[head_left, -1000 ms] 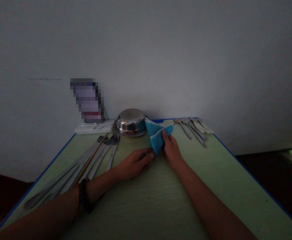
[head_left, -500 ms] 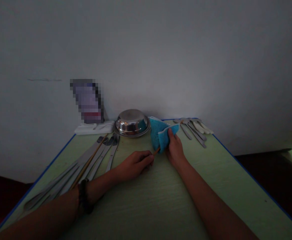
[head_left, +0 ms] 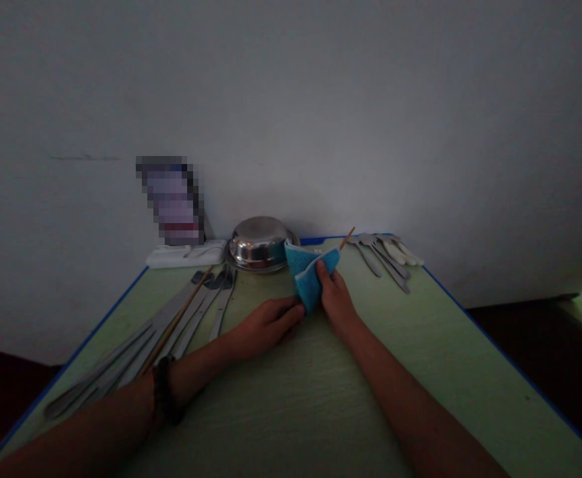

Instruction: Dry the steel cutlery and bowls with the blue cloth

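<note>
A folded blue cloth (head_left: pixel 308 282) is wrapped around a thin wooden chopstick (head_left: pixel 348 238), whose far end pokes out at the cloth's upper right. My right hand (head_left: pixel 336 300) is closed on the cloth, thumb on top, squeezing it around the stick. My left hand (head_left: pixel 267 326) is pinched at the cloth's lower left, on the chopstick's near end, which fingers and cloth hide. Left of that hand lie several long metal utensils (head_left: pixel 191 325) with a similar wooden stick (head_left: pixel 184 312) among them. Part of this row is covered by my left forearm.
An upturned shiny metal bowl (head_left: pixel 261 240) stands at the back, close behind the cloth. Several spoons and forks (head_left: pixel 383 255), some with white handles, lie at the back right. A blurred-out device (head_left: pixel 174 202) leans on a white stand (head_left: pixel 188 255) near the wall. The green table (head_left: pixel 330 411) has blue edging.
The cloth and my right hand have slid down the chopstick toward my left hand. More of the stick's far end now shows, while its near end has become hidden.
</note>
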Action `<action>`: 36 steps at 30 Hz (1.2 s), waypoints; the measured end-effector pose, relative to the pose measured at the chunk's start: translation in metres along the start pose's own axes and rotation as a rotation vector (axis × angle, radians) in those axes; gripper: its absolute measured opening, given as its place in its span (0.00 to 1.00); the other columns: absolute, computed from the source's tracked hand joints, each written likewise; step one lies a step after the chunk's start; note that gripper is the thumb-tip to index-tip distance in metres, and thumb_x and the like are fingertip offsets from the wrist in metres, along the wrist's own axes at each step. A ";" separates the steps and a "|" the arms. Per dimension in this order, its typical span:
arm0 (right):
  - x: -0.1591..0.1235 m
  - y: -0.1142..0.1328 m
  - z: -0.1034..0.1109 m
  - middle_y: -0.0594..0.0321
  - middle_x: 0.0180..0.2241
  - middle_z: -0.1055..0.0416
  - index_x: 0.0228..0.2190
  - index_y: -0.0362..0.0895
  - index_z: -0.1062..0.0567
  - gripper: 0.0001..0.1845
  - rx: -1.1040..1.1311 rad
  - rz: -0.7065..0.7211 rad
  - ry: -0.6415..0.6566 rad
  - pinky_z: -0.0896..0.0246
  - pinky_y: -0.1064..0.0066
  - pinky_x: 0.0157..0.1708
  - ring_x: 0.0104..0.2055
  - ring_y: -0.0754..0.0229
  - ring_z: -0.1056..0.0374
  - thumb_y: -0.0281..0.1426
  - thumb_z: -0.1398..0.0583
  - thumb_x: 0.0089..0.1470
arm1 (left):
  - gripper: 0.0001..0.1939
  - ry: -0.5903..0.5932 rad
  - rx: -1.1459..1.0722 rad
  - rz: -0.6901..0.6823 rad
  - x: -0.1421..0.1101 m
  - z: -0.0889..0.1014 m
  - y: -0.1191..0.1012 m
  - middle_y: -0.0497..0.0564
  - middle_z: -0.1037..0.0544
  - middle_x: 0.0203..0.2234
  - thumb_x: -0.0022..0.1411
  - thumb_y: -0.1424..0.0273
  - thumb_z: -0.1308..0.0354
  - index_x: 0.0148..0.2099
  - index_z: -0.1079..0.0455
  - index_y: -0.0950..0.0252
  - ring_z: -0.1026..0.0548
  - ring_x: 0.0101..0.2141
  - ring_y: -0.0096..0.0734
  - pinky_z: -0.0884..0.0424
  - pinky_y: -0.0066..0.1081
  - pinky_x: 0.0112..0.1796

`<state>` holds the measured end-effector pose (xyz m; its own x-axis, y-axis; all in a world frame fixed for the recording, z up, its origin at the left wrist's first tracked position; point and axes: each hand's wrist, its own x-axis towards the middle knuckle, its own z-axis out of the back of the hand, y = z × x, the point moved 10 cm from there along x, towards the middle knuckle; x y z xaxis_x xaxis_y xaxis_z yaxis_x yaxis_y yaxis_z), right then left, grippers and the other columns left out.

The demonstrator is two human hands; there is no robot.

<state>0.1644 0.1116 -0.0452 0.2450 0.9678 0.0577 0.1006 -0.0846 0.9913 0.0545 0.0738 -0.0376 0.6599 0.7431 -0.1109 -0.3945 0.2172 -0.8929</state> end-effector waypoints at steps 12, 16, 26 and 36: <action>0.000 -0.001 0.002 0.58 0.39 0.27 0.38 0.43 0.28 0.26 -0.034 -0.012 -0.015 0.43 0.68 0.43 0.42 0.57 0.33 0.51 0.48 0.49 | 0.17 -0.001 0.061 -0.003 0.001 0.001 0.000 0.42 0.37 0.18 0.64 0.61 0.57 0.27 0.40 0.65 0.38 0.20 0.22 0.40 0.25 0.23; 0.001 0.000 0.003 0.58 0.39 0.27 0.37 0.43 0.28 0.26 -0.038 -0.015 -0.025 0.43 0.68 0.43 0.42 0.57 0.33 0.51 0.47 0.49 | 0.17 -0.001 0.057 -0.002 0.001 0.001 0.000 0.42 0.37 0.17 0.64 0.61 0.57 0.27 0.40 0.65 0.38 0.20 0.23 0.40 0.25 0.23; 0.001 0.000 0.002 0.60 0.34 0.27 0.35 0.43 0.28 0.25 -0.060 0.005 -0.013 0.42 0.70 0.40 0.38 0.58 0.34 0.51 0.48 0.49 | 0.17 0.000 0.031 0.013 0.000 0.000 0.000 0.42 0.37 0.17 0.64 0.60 0.57 0.26 0.41 0.65 0.39 0.19 0.22 0.41 0.24 0.22; 0.001 0.001 0.003 0.60 0.33 0.28 0.35 0.43 0.28 0.25 -0.074 0.018 -0.014 0.42 0.68 0.41 0.38 0.58 0.34 0.51 0.48 0.49 | 0.16 0.012 0.032 0.000 0.000 -0.001 -0.003 0.42 0.37 0.17 0.64 0.61 0.57 0.27 0.41 0.65 0.39 0.19 0.22 0.41 0.24 0.22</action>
<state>0.1673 0.1123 -0.0448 0.2597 0.9628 0.0749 0.0248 -0.0842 0.9961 0.0559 0.0728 -0.0357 0.6673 0.7357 -0.1158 -0.4142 0.2374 -0.8787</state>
